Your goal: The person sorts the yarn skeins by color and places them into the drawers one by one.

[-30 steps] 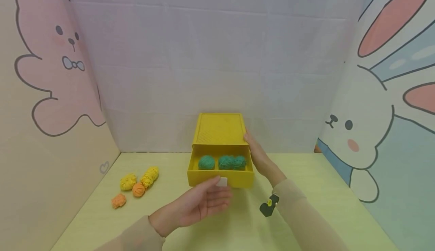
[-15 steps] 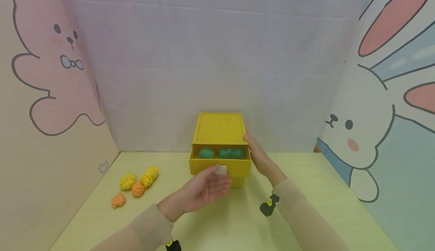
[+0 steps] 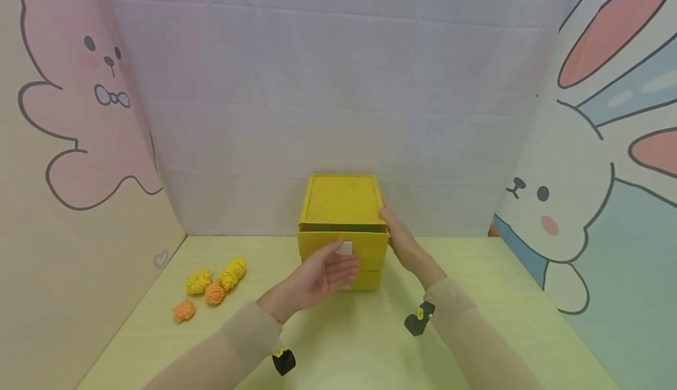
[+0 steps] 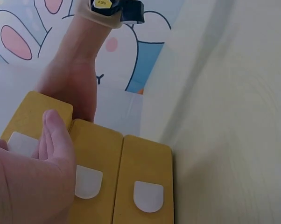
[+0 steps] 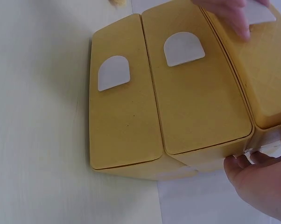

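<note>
A yellow drawer cabinet (image 3: 344, 199) with three stacked drawers stands against the back wall. Its top drawer (image 3: 317, 248) sticks out slightly, and a strip of green shows in the narrow gap above its front. My left hand (image 3: 322, 275) is at that front, thumb at the white tab (image 3: 345, 248) and the other fingers extended below it. In the left wrist view, the left hand (image 4: 33, 182) overlaps the top drawer and its tab. My right hand (image 3: 404, 243) rests against the cabinet's right side near the top edge; its fingertips touch that side (image 5: 264, 179) in the right wrist view.
On the table (image 3: 476, 319) to the left lie two yellow yarn bundles (image 3: 198, 281) and two orange yarn balls (image 3: 214, 293). A white cloth wall (image 3: 338, 84) closes off the back, with printed panels on both sides.
My left hand has moved forward, pushing the top drawer back into the cabinet. The green yarn balls inside have nearly gone from sight. My right hand has stayed at the cabinet's side.
</note>
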A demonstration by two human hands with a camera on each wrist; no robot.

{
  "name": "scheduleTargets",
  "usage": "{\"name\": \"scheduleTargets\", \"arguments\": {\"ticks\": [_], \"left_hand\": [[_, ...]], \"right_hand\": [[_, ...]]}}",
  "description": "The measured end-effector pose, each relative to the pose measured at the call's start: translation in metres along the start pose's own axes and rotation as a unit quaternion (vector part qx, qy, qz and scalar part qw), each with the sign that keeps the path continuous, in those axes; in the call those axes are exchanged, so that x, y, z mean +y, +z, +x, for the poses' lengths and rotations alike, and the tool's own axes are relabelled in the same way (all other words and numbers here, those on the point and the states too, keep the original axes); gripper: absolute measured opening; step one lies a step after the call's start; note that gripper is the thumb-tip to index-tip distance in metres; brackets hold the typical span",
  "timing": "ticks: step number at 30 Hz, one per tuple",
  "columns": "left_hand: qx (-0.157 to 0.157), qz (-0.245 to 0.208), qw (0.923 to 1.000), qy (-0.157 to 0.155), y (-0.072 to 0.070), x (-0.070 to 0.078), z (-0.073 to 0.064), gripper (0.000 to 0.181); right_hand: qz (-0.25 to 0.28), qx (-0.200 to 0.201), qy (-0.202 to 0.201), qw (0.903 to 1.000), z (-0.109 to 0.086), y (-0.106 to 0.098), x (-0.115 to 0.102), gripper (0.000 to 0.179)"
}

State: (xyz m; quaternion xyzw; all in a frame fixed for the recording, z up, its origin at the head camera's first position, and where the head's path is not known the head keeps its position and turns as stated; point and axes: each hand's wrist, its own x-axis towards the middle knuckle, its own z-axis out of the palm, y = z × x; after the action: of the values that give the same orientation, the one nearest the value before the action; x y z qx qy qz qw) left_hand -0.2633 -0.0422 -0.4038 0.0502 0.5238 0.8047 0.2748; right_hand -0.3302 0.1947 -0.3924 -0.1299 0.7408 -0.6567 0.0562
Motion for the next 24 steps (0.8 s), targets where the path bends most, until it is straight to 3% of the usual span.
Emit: {"name": "scheduleTargets", "arguments": {"ticks": [24], "left_hand": [[0.038,-0.027,0.9989,0.007,0.001,0.01,0.023,0.066]], "right_hand": [[0.016,-0.006,0.002,0.9998,0.001,-0.001,0.001,0.064]]}}
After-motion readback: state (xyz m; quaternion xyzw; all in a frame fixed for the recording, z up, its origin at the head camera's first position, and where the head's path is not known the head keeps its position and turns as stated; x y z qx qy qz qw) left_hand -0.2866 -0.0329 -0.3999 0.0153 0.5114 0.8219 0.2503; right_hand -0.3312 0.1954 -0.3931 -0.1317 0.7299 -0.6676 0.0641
